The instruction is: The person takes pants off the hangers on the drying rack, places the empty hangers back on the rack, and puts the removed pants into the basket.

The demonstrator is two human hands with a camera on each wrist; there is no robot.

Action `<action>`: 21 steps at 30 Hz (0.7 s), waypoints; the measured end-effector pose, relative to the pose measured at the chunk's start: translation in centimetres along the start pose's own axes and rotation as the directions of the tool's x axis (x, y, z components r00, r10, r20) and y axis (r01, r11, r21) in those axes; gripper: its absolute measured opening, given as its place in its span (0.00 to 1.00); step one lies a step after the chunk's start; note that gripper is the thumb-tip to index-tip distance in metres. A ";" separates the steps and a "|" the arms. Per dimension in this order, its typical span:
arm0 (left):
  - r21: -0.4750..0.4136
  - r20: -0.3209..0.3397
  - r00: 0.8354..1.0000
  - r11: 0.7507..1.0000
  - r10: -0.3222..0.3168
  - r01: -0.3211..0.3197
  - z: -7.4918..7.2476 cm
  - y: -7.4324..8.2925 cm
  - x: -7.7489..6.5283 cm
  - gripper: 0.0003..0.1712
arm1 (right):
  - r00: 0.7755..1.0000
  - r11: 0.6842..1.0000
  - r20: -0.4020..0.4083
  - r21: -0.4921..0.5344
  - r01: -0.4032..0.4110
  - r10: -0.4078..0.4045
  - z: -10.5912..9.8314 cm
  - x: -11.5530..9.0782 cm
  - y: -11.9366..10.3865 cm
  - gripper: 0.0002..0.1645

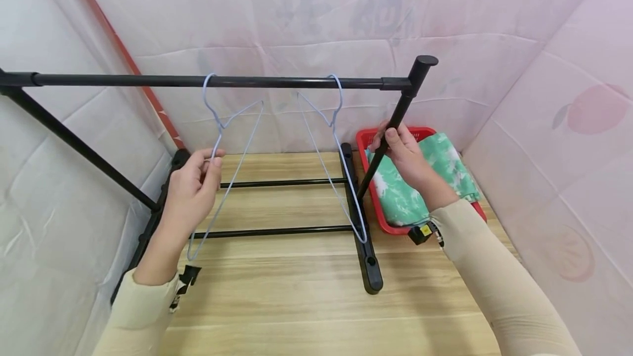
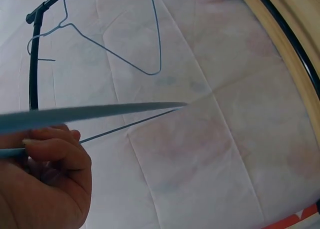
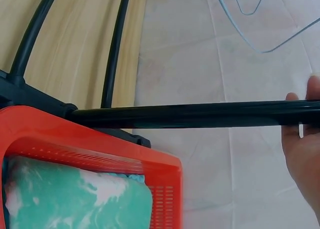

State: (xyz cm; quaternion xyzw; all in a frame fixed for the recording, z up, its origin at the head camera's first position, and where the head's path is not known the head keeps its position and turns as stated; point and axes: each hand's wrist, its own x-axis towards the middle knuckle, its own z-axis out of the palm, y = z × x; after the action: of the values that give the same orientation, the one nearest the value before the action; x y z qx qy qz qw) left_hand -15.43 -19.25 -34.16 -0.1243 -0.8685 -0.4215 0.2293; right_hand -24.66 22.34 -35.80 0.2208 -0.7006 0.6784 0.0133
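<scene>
My left hand [image 1: 193, 191] pinches one side of a light blue wire hanger [image 1: 222, 126], whose hook sits over the top bar [image 1: 277, 82] of a black rack. In the left wrist view, curled fingers [image 2: 57, 151] hold the wire, which runs close past the camera. A second blue hanger [image 1: 332, 124] hangs from the same bar, further right, with no hand on it. At the rack's right end, my right hand [image 1: 410, 155] grips the slanted black post [image 1: 403, 106]. The right wrist view shows fingers and thumb around that post [image 3: 200, 115].
Behind the right post stands a red basket [image 1: 390, 229] with a folded green and white cloth [image 1: 400, 196] in it. The rack's black foot [image 1: 371, 268] lies on the wooden tabletop [image 1: 277, 301]. Pale sheet walls [image 1: 306, 10] enclose the back and sides.
</scene>
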 end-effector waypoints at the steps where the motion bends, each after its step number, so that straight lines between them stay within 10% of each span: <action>1: 0.024 0.012 1.000 1.000 -0.004 0.004 -0.1 0.0 -0.1 0.18 | 1.000 0.998 -0.015 -0.056 0.000 0.000 0.2 -0.3 -0.5 0.15; 5: 0.133 0.066 0.997 0.991 -0.027 0.018 -0.6 0.5 -0.9 0.31 | 0.991 0.946 -0.080 -0.316 0.076 -0.106 1.0 -2.1 -1.9 0.28; 10: 0.264 0.013 0.988 0.952 0.154 -0.152 -0.9 2.5 -2.1 0.46 | 0.933 0.749 -0.057 -0.615 0.247 -0.354 0.6 -4.8 -1.8 0.37; 16: 0.287 0.082 0.828 0.783 0.554 -0.552 0.6 5.2 -3.1 0.45 | 0.918 0.517 0.141 -0.790 0.329 -0.370 0.7 -7.5 -4.0 0.45; 21: 0.296 0.389 0.795 0.754 0.465 -0.586 2.6 5.7 -4.2 0.55 | 0.926 0.385 0.260 -0.853 0.353 -0.273 1.3 -9.2 -5.7 0.49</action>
State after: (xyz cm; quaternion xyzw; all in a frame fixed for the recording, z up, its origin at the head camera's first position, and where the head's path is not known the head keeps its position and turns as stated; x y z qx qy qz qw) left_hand -10.27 -13.81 -33.81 -0.3768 -0.8883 -0.1281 0.2292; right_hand -14.13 23.87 -33.43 0.3345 -0.8952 0.1876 0.2270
